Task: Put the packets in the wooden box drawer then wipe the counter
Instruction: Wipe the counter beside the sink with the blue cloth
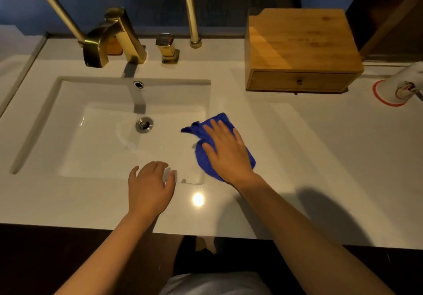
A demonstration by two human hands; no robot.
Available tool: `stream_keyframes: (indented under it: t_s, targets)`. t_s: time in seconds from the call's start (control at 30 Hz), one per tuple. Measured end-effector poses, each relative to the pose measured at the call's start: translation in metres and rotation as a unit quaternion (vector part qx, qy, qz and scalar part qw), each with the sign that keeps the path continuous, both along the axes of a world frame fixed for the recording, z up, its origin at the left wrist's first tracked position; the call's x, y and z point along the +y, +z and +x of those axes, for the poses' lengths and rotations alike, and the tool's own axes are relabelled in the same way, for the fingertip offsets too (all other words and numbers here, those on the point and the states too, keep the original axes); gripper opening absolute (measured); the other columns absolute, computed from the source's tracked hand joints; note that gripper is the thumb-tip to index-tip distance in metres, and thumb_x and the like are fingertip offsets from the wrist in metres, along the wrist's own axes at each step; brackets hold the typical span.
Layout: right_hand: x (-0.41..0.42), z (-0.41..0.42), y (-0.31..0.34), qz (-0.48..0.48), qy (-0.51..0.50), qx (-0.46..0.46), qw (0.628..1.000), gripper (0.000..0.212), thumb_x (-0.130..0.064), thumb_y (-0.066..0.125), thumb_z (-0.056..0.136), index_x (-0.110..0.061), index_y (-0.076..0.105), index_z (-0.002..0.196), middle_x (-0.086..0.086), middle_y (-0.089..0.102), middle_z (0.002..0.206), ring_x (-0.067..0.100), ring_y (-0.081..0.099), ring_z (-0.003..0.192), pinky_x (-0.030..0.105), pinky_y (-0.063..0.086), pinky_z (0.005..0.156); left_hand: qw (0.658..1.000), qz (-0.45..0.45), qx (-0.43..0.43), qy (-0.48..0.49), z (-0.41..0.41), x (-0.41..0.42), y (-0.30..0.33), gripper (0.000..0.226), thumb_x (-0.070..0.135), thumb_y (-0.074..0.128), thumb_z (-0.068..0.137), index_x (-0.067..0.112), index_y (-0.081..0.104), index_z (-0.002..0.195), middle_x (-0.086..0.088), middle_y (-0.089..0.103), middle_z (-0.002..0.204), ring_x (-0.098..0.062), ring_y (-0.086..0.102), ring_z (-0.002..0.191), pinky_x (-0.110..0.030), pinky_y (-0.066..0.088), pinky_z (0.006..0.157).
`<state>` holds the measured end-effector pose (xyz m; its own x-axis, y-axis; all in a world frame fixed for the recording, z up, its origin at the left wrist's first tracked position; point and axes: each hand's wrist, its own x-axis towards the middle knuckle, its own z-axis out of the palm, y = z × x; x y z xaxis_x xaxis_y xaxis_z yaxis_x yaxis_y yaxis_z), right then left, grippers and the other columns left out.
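Observation:
A blue cloth (202, 130) lies on the white counter (320, 157) at the right rim of the sink, one corner hanging over the basin. My right hand (226, 150) presses flat on it with fingers spread. My left hand (148, 187) rests on the sink's front rim, fingers curled over the edge, holding nothing. The wooden box (299, 43) stands at the back right, its drawer (299, 81) shut. No packets are in view.
A white sink basin (109, 134) with a metal drain (144, 124) fills the left. A gold faucet (114, 36) and gold handle (168, 47) stand behind it. An overturned paper cup (398, 86) sits at the far right. Gold mirror posts rise at the back.

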<state>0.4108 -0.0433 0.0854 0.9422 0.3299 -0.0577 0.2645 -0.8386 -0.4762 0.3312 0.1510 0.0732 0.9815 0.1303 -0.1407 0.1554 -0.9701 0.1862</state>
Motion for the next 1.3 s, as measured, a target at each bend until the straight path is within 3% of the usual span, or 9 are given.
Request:
stream_keyframes:
  t_s: [0.13,0.23,0.3,0.47,0.67,0.9,1.07,1.2,1.3]
  targets:
    - [-0.037,-0.005,-0.009,-0.103,-0.183,-0.030,0.977,0.059,-0.046,0.022,0.095,-0.019,0.015,0.148,0.010,0.015,0.157,0.025,0.010,0.146,0.044,0.008,0.118,1.000,-0.001,-0.004,0.001,0.000,-0.001,0.001,0.062,0.049,0.017,0.087,0.017,0.063,0.112,-0.002,0.066,0.119,-0.019,0.057,0.115,-0.045,0.027,0.108]
    - [-0.033,0.030,-0.009,-0.130,-0.239,-0.009,0.962,0.064,-0.052,0.026,0.094,-0.021,0.013,0.148,0.013,0.014,0.157,0.031,0.008,0.145,0.051,0.009,0.116,1.000,-0.002,-0.005,0.004,-0.001,-0.002,0.001,0.060,0.047,0.019,0.087,0.016,0.064,0.112,-0.001,0.066,0.118,-0.019,0.058,0.114,-0.044,0.027,0.108]
    - [-0.018,0.057,-0.007,-0.135,-0.221,0.002,0.966,0.065,-0.054,0.027,0.093,-0.023,0.013,0.148,0.012,0.012,0.158,0.032,0.006,0.145,0.053,0.007,0.115,1.000,-0.002,-0.005,0.004,-0.001,-0.002,0.001,0.059,0.046,0.019,0.087,0.017,0.065,0.111,0.000,0.067,0.117,-0.018,0.058,0.113,-0.043,0.027,0.108]
    - [0.020,0.075,-0.007,-0.152,-0.038,-0.018,0.987,0.056,-0.047,0.025,0.096,-0.025,0.020,0.147,0.006,0.012,0.158,0.027,0.003,0.146,0.051,0.005,0.116,1.000,-0.003,0.002,0.003,0.000,0.000,-0.001,0.062,0.048,0.017,0.087,0.019,0.063,0.115,0.001,0.065,0.121,-0.016,0.057,0.115,-0.041,0.023,0.111]
    - [0.029,0.028,-0.004,-0.083,0.085,-0.049,0.992,0.061,-0.048,0.016,0.089,-0.018,0.048,0.132,0.002,0.046,0.143,0.026,0.026,0.141,0.049,0.014,0.114,1.000,0.000,-0.005,-0.002,-0.001,0.002,-0.003,0.059,0.045,0.018,0.089,0.018,0.064,0.113,0.000,0.067,0.116,-0.017,0.058,0.111,-0.042,0.026,0.109]
    - [-0.068,-0.021,-0.002,-0.095,-0.062,-0.019,0.993,0.068,-0.051,0.012,0.086,-0.020,0.024,0.146,0.005,0.024,0.155,0.024,0.014,0.145,0.047,0.009,0.116,1.000,-0.017,-0.010,-0.008,-0.003,0.002,-0.002,0.064,0.045,0.012,0.086,0.017,0.064,0.113,0.001,0.067,0.116,-0.017,0.056,0.113,-0.042,0.022,0.110]
    - [-0.102,-0.083,0.000,-0.190,-0.030,0.032,0.981,0.074,-0.055,0.008,0.082,-0.023,0.006,0.148,0.006,0.005,0.159,0.026,-0.002,0.146,0.048,0.001,0.116,1.000,-0.018,-0.011,-0.018,-0.003,0.004,-0.001,0.059,0.043,0.018,0.088,0.015,0.063,0.114,-0.002,0.068,0.114,-0.020,0.057,0.111,-0.044,0.024,0.109]
    - [-0.090,-0.121,-0.005,-0.186,-0.066,-0.003,0.980,0.066,-0.049,0.022,0.086,-0.022,0.020,0.146,0.015,0.024,0.154,0.036,0.019,0.142,0.057,0.017,0.111,0.997,-0.040,0.010,-0.068,-0.004,0.012,0.001,0.061,0.046,0.016,0.090,0.014,0.056,0.124,-0.005,0.062,0.125,-0.021,0.052,0.120,-0.043,0.020,0.113]
    - [-0.069,-0.134,-0.009,-0.196,-0.122,-0.005,0.973,0.063,-0.049,0.024,0.086,-0.024,0.024,0.145,0.017,0.029,0.152,0.039,0.025,0.140,0.060,0.023,0.107,0.994,-0.021,-0.004,-0.107,-0.009,0.025,0.004,0.056,0.043,0.021,0.092,0.012,0.051,0.129,-0.006,0.058,0.131,-0.022,0.047,0.128,-0.044,0.009,0.116]
